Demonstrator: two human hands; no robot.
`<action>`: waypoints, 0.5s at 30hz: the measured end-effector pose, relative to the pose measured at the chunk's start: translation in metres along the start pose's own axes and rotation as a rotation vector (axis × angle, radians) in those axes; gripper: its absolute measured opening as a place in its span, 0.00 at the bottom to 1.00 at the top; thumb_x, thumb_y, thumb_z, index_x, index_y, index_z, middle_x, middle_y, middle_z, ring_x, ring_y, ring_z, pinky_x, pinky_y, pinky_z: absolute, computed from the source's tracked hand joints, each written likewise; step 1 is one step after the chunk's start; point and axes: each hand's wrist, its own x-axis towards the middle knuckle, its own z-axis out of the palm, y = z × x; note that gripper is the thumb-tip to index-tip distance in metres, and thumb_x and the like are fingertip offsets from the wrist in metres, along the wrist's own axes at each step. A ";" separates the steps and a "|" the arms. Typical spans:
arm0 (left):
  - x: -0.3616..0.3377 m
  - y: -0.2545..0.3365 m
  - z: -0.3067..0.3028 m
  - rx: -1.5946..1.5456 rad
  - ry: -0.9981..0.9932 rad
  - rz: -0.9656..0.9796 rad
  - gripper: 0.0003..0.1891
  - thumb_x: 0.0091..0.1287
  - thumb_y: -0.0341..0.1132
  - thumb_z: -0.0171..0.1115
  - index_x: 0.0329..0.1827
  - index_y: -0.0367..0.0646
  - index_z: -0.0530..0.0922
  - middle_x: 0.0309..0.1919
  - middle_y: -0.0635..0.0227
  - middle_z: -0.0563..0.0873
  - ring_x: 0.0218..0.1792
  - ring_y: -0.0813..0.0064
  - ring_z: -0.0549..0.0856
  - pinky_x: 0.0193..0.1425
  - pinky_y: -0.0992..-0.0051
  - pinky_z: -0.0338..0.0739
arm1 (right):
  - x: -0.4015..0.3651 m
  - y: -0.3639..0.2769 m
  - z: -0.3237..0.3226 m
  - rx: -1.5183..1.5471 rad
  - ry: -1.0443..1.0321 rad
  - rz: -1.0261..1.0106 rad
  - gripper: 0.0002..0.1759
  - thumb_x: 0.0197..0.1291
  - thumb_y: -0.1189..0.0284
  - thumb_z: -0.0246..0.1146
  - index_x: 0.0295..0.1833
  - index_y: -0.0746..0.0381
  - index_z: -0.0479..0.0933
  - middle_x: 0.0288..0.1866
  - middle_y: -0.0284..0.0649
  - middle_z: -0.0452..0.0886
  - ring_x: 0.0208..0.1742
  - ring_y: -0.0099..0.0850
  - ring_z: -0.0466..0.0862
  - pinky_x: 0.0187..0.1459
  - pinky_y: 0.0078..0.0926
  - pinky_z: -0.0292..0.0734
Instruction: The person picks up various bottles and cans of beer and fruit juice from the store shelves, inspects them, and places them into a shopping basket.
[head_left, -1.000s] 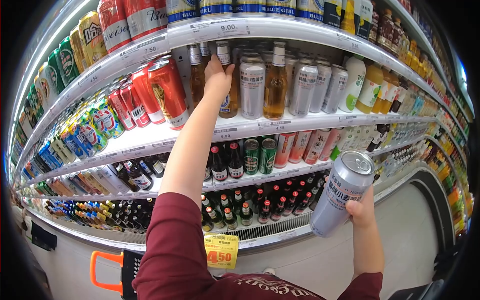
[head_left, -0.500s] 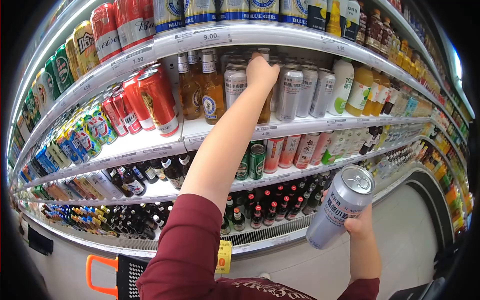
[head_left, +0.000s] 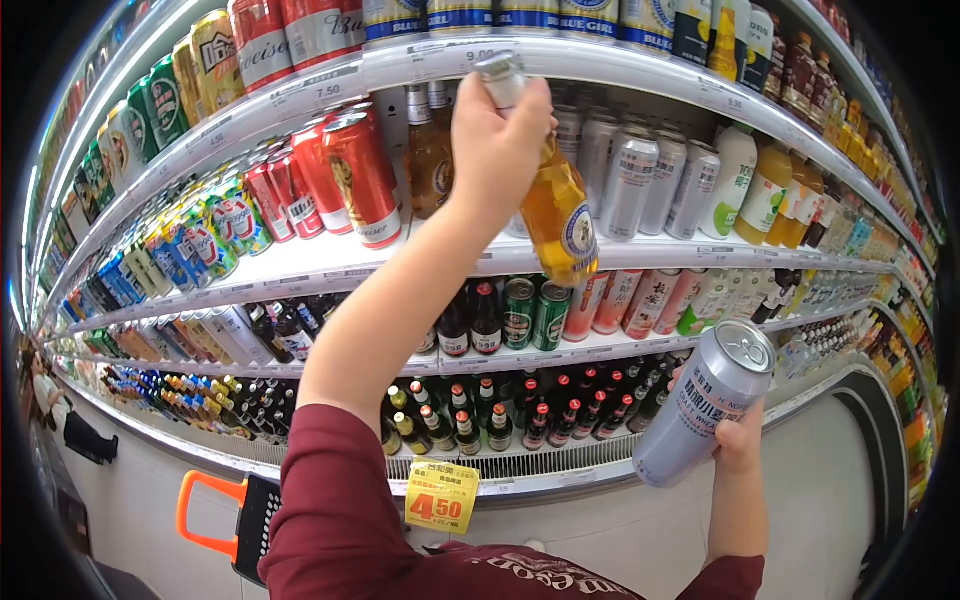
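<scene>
My left hand (head_left: 500,140) is closed around the neck of an amber glass beer bottle (head_left: 562,215), which hangs tilted in front of the middle shelf's edge. A round blue and white label shows on its body. Lower down on the right, my right hand (head_left: 738,435) wraps round a silver beer can (head_left: 705,400), its unopened lid facing up. On the shelf behind the bottle stand several similar silver cans (head_left: 630,185). Another amber bottle (head_left: 428,165) is at the left of my left hand, partly covered by it.
Red cans (head_left: 362,180) fill the shelf at left, with juice bottles (head_left: 765,195) at right. Dark bottles (head_left: 500,425) line the lower shelf. A yellow price sign (head_left: 440,497) hangs below. At lower left is a black basket with an orange handle (head_left: 190,500); a person (head_left: 70,420) stands far left.
My left hand has drawn the amber bottle out from among the silver cans, toward me and past the shelf edge. The can in my right hand stays held, and the view has shifted slightly.
</scene>
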 end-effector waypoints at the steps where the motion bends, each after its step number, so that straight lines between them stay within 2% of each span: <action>1: -0.002 0.018 -0.014 -0.108 0.006 -0.127 0.07 0.62 0.33 0.54 0.33 0.40 0.68 0.25 0.66 0.77 0.25 0.79 0.77 0.31 0.78 0.74 | 0.004 0.003 0.005 0.013 -0.012 0.005 0.48 0.30 0.51 0.71 0.55 0.70 0.62 0.42 0.51 0.76 0.41 0.36 0.80 0.42 0.30 0.78; 3: -0.014 0.045 -0.045 -0.135 -0.027 -0.284 0.08 0.63 0.35 0.53 0.33 0.41 0.68 0.24 0.68 0.76 0.24 0.77 0.77 0.29 0.77 0.74 | 0.013 0.010 0.015 0.040 -0.037 0.012 0.48 0.30 0.51 0.71 0.54 0.70 0.62 0.42 0.51 0.77 0.41 0.36 0.81 0.41 0.30 0.79; 7: -0.058 0.098 -0.108 -0.048 -0.017 -0.271 0.08 0.62 0.33 0.54 0.35 0.40 0.66 0.22 0.68 0.75 0.23 0.78 0.77 0.28 0.78 0.73 | 0.032 0.029 0.032 0.030 -0.091 -0.004 0.46 0.33 0.51 0.69 0.54 0.70 0.63 0.41 0.49 0.77 0.40 0.34 0.80 0.40 0.29 0.79; 9: -0.082 0.132 -0.135 0.035 0.001 -0.277 0.08 0.62 0.32 0.54 0.36 0.39 0.66 0.23 0.67 0.75 0.23 0.77 0.77 0.28 0.78 0.73 | 0.042 0.035 0.041 0.019 -0.083 -0.018 0.45 0.36 0.52 0.68 0.56 0.70 0.61 0.44 0.49 0.75 0.42 0.36 0.79 0.42 0.31 0.77; 11: -0.108 0.162 -0.162 -0.007 0.010 -0.275 0.09 0.61 0.32 0.55 0.38 0.39 0.66 0.24 0.67 0.75 0.24 0.76 0.77 0.29 0.77 0.73 | 0.056 0.034 0.048 0.075 -0.119 -0.003 0.46 0.36 0.55 0.70 0.59 0.66 0.59 0.48 0.42 0.72 0.48 0.32 0.75 0.48 0.30 0.73; 15: -0.145 0.215 -0.181 0.182 0.056 -0.321 0.11 0.60 0.35 0.56 0.39 0.40 0.66 0.24 0.66 0.74 0.25 0.75 0.77 0.30 0.77 0.73 | 0.106 0.032 0.071 -0.013 0.044 -0.261 0.37 0.43 0.62 0.67 0.57 0.66 0.61 0.47 0.41 0.72 0.48 0.30 0.74 0.51 0.29 0.69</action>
